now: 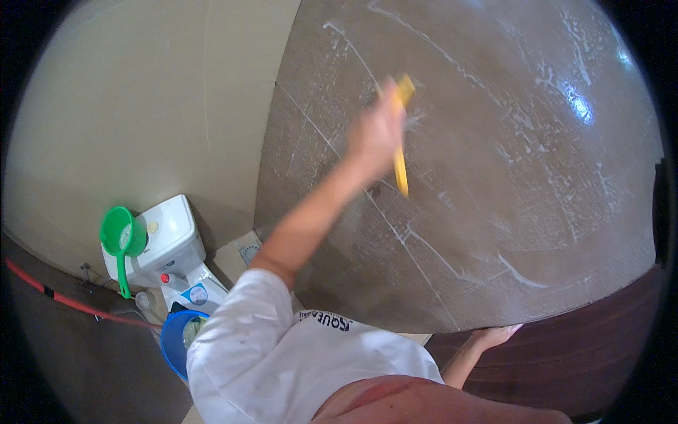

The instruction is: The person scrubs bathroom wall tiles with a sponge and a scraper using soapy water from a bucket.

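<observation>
My left hand (376,132), blurred by motion, grips a yellow long-handled tool (401,169), probably a scrub brush. It is over a brown tiled surface (466,175) streaked with white suds. The tool's head is partly behind my fingers, and its bristles cannot be made out. My right hand (493,337) is low on the right, at the edge where the brown tiles meet a dark reddish-brown surface (556,360). Its fingers are partly hidden, and I see nothing held in it.
At left stands a white toilet (169,259) with a green dipper (121,233) on its tank lid. Beside it are a red-capped bottle (174,281), a blue bucket (172,344) and a red hose (85,307). A floor drain (248,253) lies in the corner.
</observation>
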A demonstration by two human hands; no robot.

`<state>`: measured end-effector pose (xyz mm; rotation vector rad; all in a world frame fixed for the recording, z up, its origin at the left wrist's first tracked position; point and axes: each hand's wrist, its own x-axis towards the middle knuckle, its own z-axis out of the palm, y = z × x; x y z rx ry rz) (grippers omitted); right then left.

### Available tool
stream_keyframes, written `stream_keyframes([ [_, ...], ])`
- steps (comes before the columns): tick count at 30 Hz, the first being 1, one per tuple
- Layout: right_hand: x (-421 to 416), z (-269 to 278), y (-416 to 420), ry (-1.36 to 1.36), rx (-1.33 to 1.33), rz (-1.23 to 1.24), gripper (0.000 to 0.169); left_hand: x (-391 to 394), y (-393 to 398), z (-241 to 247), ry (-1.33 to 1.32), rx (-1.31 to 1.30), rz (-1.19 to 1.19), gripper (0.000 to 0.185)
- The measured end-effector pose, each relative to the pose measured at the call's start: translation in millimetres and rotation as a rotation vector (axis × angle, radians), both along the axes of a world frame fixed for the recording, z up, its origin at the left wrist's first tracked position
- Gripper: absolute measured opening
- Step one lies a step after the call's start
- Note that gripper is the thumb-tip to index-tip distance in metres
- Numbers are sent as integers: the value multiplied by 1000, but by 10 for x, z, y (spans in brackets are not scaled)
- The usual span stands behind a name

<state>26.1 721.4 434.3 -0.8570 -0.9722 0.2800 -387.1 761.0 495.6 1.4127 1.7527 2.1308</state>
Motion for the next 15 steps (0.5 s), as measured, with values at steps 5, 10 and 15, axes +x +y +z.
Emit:
stream_keyframes([
  [5,70,-20,5,-11,-15,26,46,21,-87,-224,-120,-115,-45,49],
  [10,-8,6,3,0,-5,3,45,-640,287,-328,-203,90,174,46],
  [15,-1,31,-30,0,-32,-40,45,-39,34,-329,-23,92,42,46],
])
